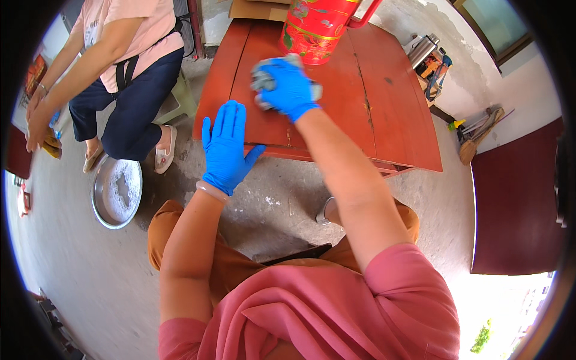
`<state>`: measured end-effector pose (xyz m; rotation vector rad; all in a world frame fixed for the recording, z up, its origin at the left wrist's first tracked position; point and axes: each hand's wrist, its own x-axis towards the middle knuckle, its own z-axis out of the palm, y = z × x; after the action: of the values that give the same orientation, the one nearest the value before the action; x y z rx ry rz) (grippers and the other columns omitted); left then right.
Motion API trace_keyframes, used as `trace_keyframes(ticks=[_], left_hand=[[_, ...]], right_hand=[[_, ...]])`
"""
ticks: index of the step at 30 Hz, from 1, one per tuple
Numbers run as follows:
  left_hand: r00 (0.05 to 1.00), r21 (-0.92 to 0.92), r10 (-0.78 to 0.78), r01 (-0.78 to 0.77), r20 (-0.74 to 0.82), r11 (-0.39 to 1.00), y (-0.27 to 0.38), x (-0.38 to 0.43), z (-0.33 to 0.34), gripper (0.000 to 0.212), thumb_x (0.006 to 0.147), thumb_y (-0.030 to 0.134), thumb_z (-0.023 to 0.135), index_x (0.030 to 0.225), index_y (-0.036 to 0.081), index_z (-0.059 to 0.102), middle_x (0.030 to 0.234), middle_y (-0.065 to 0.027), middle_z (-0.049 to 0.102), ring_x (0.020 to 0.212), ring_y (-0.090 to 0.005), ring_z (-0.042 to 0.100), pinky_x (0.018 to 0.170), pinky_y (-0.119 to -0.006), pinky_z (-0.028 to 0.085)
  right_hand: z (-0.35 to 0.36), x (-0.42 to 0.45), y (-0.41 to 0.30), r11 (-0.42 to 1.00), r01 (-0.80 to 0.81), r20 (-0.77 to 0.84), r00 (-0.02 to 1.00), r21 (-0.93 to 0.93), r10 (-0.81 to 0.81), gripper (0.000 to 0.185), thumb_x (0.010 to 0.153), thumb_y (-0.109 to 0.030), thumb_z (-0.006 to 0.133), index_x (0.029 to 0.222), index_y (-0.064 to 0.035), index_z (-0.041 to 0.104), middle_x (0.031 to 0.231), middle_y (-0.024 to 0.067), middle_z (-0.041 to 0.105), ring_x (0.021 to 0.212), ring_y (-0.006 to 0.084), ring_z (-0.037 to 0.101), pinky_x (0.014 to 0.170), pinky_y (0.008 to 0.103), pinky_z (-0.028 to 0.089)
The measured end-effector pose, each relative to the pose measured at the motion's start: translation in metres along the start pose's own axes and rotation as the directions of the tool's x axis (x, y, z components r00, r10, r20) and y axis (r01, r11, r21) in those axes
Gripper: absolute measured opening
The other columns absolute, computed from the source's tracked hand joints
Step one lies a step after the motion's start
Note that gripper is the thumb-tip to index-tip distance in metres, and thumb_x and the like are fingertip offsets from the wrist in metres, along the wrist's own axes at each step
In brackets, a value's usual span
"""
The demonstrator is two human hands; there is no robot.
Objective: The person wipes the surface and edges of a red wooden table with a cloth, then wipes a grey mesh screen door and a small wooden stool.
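Observation:
My right hand (288,86), in a blue disposable glove, presses a grey cloth (264,81) onto the red wooden table (328,117). The cloth is bunched under the palm and sticks out on both sides. My left hand (226,139), gloved the same way, lies palm down at the table's near left edge, fingers extended, thumb spread, with nothing in it. Just beyond my right hand stands a red thermos flask (315,31) with a floral pattern; its top is cut off by the frame.
A seated person (130,54) is at the left, beside a metal basin (118,193) of sudsy water on the concrete floor. A cardboard box (258,10) sits at the table's far side. Along the right wall are a steel vacuum flask (424,49) and a hand broom (479,137).

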<state>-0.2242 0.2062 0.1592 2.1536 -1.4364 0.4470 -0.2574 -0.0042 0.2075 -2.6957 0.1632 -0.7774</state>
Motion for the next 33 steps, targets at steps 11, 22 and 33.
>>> trace_keyframes(ticks=[11, 22, 33], left_hand=[[0.957, -0.301, 0.094, -0.178, -0.274, 0.937, -0.003, 0.021, -0.012, 0.076, 0.082, 0.045, 0.057, 0.139, 0.0, 0.035, 0.145, -0.0216, 0.032, 0.134, -0.0382, 0.031, 0.11, -0.05, 0.018], [0.998, 0.108, 0.047, -0.042, -0.046, 0.993, 0.011, 0.03, 0.006, 0.064, 0.083, 0.038, 0.061, 0.138, 0.012, 0.04, 0.144, -0.0084, 0.039, 0.131, -0.0277, 0.038, 0.109, -0.047, 0.022], [0.998, 0.141, 0.044, -0.038, -0.034, 0.989, 0.006, 0.035, 0.011, 0.045, 0.085, 0.035, 0.058, 0.124, 0.012, 0.057, 0.129, -0.0081, 0.055, 0.119, -0.0255, 0.052, 0.102, -0.04, 0.036]], right_hand=[[-0.021, -0.089, -0.078, 0.974, 0.225, 0.097, 0.97, 0.009, -0.225, 0.046, 0.065, -0.032, 0.069, 0.107, -0.0143, 0.065, 0.126, 0.0113, 0.05, 0.11, 0.0338, 0.051, 0.089, 0.0441, 0.046], [-0.202, -0.286, 0.074, 0.788, -0.424, -0.095, 0.898, -0.447, 0.429, 0.053, 0.059, -0.017, 0.07, 0.111, -0.0144, 0.062, 0.125, 0.0117, 0.052, 0.113, 0.0345, 0.053, 0.099, 0.0401, 0.042], [-0.136, -0.168, 0.03, 0.78, -0.586, -0.06, 0.79, 0.221, 0.61, 0.022, 0.074, -0.019, 0.065, 0.095, -0.0109, 0.065, 0.085, 0.0066, 0.063, 0.072, 0.0183, 0.063, 0.058, 0.0291, 0.051]])
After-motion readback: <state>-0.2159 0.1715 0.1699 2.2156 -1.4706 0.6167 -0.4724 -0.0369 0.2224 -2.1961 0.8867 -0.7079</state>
